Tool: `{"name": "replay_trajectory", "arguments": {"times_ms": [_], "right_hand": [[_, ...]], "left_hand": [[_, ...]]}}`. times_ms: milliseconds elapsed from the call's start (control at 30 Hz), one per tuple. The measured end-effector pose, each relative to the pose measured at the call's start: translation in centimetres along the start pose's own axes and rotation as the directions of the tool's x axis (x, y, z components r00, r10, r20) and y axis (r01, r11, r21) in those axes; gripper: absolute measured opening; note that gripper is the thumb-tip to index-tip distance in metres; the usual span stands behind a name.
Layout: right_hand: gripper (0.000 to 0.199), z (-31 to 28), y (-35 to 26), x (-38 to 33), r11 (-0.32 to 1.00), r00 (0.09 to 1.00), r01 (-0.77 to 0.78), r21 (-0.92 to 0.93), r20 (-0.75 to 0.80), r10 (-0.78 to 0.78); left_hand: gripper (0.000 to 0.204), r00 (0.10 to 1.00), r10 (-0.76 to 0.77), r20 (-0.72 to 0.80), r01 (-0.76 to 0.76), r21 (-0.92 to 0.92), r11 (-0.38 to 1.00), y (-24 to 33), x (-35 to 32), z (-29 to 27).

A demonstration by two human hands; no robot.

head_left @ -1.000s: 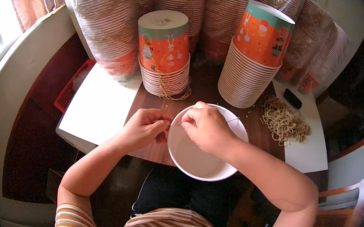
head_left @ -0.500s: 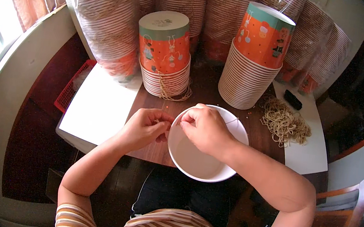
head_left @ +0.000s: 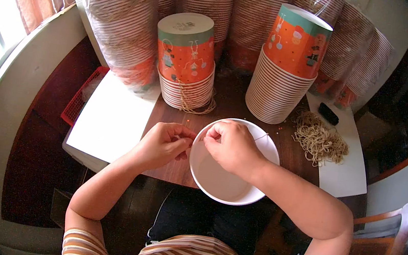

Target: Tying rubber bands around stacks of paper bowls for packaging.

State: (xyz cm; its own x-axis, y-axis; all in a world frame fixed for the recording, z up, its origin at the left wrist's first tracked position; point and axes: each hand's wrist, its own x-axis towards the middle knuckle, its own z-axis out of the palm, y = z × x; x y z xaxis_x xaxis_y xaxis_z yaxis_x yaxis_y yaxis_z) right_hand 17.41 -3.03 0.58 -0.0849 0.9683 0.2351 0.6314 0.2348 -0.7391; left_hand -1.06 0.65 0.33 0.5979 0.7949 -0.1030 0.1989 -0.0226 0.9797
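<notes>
A white paper bucket (head_left: 222, 184) stands mouth up at the table's front edge. Just outside its left rim, my left hand (head_left: 164, 145) has thumb and fingers closed in a pinch. My right hand (head_left: 232, 144) reaches over the mouth, its fingertips pinched together just inside the same stretch of rim. What lies between the fingers of either hand is too small to make out. At the upper right rim a short piece of thin beige cord (head_left: 261, 135) shows, partly hidden by my right hand.
Behind stand two stacks of upturned orange and green buckets, a shorter left one (head_left: 185, 55) with cords hanging on it and a taller right one (head_left: 285, 81). A tangled cord pile (head_left: 321, 139) and a black object (head_left: 328, 113) lie right. Plastic-wrapped stacks (head_left: 118, 18) line the back.
Both hands stay at the bucket's left rim, with only slight finger movement. The whole view has shifted very slightly; nothing has been let go or taken up that I can see.
</notes>
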Motion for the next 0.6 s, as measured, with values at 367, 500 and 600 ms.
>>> {"name": "replay_trajectory", "arguments": {"times_ms": [367,500,600], "right_hand": [[0.016,-0.59,-0.49,-0.11,0.997,0.994,-0.077,-0.009,0.082,0.077],[0.017,-0.41,-0.40,-0.11,0.997,0.995,-0.076,0.010,0.066,0.076],[0.017,-0.44,-0.56,-0.07,0.997,0.993,-0.079,0.012,0.085,0.077]], "left_hand": [[0.022,1.000,0.007,0.016,-0.007,-0.003,1.000,-0.19,0.22,-0.05],[0.022,1.000,0.015,0.022,-0.015,0.008,1.000,-0.07,0.17,-0.07],[0.021,1.000,0.017,0.021,-0.017,0.003,1.000,-0.16,0.21,-0.12]]}}
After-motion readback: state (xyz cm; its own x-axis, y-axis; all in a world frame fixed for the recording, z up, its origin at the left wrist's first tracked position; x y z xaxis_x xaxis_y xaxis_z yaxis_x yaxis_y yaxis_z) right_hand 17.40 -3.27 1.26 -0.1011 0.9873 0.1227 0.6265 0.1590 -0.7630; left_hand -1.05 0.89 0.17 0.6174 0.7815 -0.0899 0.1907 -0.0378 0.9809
